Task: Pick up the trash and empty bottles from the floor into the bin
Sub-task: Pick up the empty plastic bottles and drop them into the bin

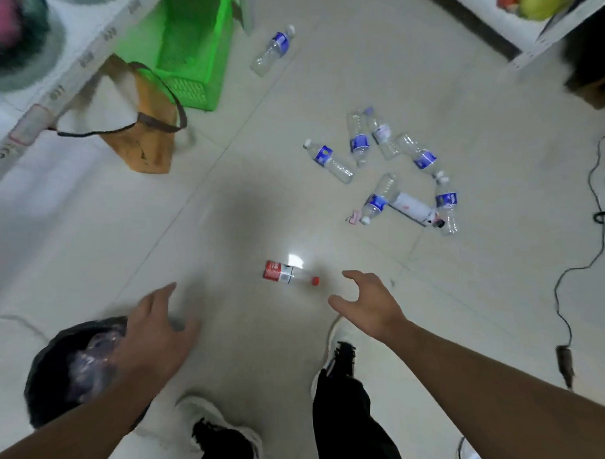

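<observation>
Right, my right hand (369,302) is spread and empty, reaching for the red-labelled bottle (289,274) lying on the floor (426,70) just ahead of my fingers. My left hand (154,332) hangs open over the black bin (52,368) at my left foot. Next I'd say: close round that bottle, then swing it left. More bottles (381,168) wait farther out.
</observation>
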The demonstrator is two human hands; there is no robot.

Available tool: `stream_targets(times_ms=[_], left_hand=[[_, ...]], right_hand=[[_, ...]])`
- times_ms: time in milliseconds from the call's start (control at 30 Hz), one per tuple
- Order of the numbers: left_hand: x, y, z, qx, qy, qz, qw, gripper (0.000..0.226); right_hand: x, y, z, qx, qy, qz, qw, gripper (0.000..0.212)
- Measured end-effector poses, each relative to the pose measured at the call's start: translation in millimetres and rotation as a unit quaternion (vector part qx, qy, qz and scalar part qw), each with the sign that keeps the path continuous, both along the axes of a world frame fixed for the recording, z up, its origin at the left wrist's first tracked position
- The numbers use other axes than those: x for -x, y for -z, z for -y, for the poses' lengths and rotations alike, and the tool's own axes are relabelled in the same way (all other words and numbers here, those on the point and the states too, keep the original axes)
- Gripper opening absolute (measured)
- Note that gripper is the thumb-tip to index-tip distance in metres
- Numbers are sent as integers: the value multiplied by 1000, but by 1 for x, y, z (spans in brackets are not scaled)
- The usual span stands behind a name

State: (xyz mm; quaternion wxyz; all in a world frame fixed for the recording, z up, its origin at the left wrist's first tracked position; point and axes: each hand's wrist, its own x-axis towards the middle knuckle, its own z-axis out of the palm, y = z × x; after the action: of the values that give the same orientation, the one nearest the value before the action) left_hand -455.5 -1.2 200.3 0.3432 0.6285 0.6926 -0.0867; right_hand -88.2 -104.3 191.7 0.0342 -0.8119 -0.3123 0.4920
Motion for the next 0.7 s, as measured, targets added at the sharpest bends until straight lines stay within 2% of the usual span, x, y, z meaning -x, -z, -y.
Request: stream_targets(times_ms=[167,400,567,700], left_hand=[[-99,-11,-5,-5,61,-11,998,82],[-195,-5,-11,34,129,-22,991,95],[-228,21,-15,64,218,-26,974,94],[-233,79,-22,75,293,-35,953,96]], right_hand=[[-69,-13,20,-1,42,-25,999,92],[-136,-24,30,-3,73,-21,997,88],[-156,-3,36,20,88,-4,996,88],[-161,40,35,34,122,6,992,89]])
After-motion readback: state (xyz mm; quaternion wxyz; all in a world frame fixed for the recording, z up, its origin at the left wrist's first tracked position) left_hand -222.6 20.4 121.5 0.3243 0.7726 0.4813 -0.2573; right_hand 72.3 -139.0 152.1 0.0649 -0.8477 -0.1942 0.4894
